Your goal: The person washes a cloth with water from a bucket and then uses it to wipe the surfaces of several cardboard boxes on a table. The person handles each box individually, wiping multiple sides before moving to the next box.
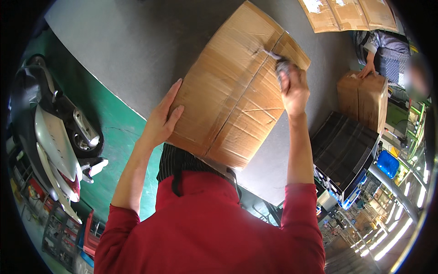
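A brown cardboard box (205,91), wrinkled and with a seam running along its top, lies tilted on the grey tabletop in front of me. My left hand (163,119) rests against the box's left edge, fingers stretched and thumb apart. Over the far right part of the box, my right hand (294,89) is closed around a dark grey wad that looks like a rag (283,67). A pale, thin end of it trails onto the cardboard near the seam. Blur hides the finer detail of the wad.
The grey table (132,41) extends behind the box. Another flattened-looking carton (346,16) lies at the far right. A co-worker's hand (368,69) touches a second box (362,98) beside a black crate-like stack (344,148). A parked scooter (54,132) stands left on green floor.
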A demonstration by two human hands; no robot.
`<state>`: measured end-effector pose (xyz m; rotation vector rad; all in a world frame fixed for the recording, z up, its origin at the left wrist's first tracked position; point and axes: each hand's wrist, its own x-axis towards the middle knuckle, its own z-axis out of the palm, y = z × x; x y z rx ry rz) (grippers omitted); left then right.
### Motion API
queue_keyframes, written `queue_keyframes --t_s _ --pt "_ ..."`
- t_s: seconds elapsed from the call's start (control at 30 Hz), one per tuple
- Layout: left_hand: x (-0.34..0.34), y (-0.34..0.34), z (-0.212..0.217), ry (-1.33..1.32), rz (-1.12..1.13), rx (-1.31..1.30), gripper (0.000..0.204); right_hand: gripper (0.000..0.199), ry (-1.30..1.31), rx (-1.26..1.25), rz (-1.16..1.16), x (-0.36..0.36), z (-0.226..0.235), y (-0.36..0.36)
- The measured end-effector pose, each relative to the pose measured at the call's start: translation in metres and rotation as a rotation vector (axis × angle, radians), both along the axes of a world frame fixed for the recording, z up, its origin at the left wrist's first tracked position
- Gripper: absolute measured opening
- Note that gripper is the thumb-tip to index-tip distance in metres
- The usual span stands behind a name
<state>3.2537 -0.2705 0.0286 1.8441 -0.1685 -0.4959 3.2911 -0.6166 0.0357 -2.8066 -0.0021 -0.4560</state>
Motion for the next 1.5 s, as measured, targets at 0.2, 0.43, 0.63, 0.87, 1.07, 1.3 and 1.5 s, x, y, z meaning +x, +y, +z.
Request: queue_keyframes --t_s 0.2,0.43,0.63,0.87,1.07,1.3,1.5 --pt "0.0 0.005 -0.008 0.092 -0.032 0.06 0.056 0.025 0.001 -0.083 0.311 -0.009 -0.008 0.162" --pt "0.002 0.003 -0.01 0.045 -0.06 -0.072 0.058 0.024 0.098 0.12 -0.191 0.118 -0.032 0.077" --pt "0.003 0.0 -0.01 0.098 0.003 -0.026 0.057 0.015 -0.092 -0.198 0.183 -0.019 -0.023 0.192" --pt "0.007 -0.006 -0.006 0.074 -0.052 -0.082 0.058 0.023 -0.158 -0.127 -0.198 0.163 -0.009 0.094" --pt "0.001 -0.001 -0.01 0.079 0.04 -0.083 0.056 0.018 -0.368 -0.091 0.118 0.034 -0.055 0.189" --pt "0.006 -0.004 -0.003 0.058 -0.041 -0.107 0.057 0.022 -0.214 -0.105 -0.31 0.178 -0.013 0.084" --pt "0.002 -0.002 -0.011 0.068 0.054 -0.039 0.054 0.028 0.007 -0.082 -0.333 0.04 -0.027 0.175"
